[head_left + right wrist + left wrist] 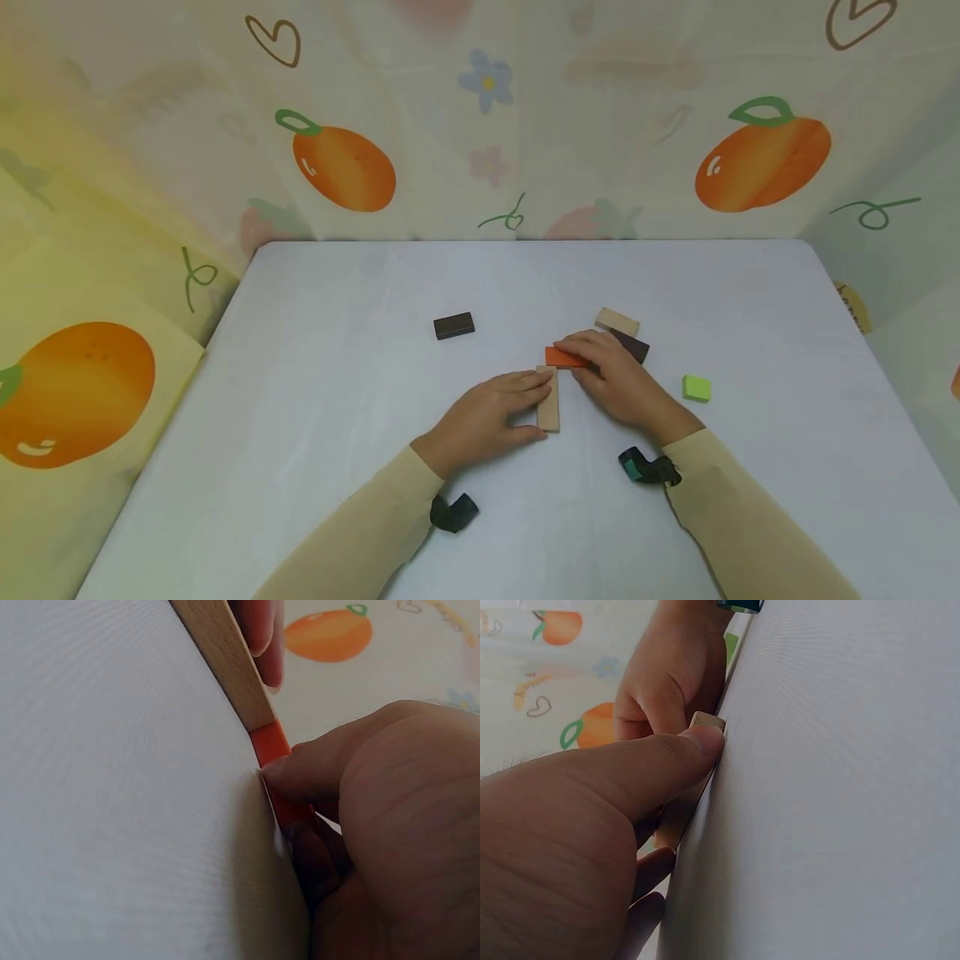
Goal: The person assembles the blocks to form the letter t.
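While the right hand (626, 383) pinches the orange block (562, 358) between thumb and fingers, the left hand (483, 417) has hold of the long tan block (550, 410), thumb at its near end and fingers over its far end, so that grip's spread pretty wide. The orange block lies crosswise on the white table (337, 350), and the long tan one runs from its left end toward the person. Those two are touching, btw (the right wrist view shows the wood butted right up against the orange).

Just right of the orange block, partly tucked behind the right hand, there's a dark brown block (634, 347). A bit farther back from the orange block and also to its right sits a second tan block (617, 322); can't really tell if it touches the dark brown one. Off to the left of the orange block and farther back is a black block (454, 326), well apart from everything. Then there's a lime green block (697, 388), right of the orange one and slightly nearer the person. Beyond the orange block, past the table's far edge, hangs a fruit-print curtain (420, 108).
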`<state>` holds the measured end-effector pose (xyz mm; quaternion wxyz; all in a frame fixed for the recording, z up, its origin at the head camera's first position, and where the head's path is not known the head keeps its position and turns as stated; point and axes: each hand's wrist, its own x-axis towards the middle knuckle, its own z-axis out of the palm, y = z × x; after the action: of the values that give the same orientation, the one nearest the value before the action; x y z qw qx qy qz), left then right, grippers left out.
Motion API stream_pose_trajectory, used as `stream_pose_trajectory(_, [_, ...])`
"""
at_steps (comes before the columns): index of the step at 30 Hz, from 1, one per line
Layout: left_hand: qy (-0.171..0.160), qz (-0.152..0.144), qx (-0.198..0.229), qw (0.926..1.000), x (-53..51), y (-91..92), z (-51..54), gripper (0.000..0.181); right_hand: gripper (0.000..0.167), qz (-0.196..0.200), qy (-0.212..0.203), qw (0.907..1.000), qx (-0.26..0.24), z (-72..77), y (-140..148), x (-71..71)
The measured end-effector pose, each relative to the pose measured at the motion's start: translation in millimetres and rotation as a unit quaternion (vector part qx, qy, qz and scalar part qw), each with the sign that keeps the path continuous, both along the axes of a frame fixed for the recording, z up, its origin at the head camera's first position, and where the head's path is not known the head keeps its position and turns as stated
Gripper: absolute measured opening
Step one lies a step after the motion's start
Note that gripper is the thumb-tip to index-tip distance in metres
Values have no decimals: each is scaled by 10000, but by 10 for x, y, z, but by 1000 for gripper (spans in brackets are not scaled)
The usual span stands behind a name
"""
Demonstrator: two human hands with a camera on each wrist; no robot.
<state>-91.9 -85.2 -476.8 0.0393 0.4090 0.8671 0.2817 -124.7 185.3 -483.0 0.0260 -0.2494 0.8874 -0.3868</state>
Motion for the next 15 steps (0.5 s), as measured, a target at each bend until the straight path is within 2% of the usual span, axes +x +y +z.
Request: stream_pose_trajectory(15, [12, -4, 182, 9998, 6, 0, -2, 68, 44, -18, -108, 9999, -129, 18, 1, 0])
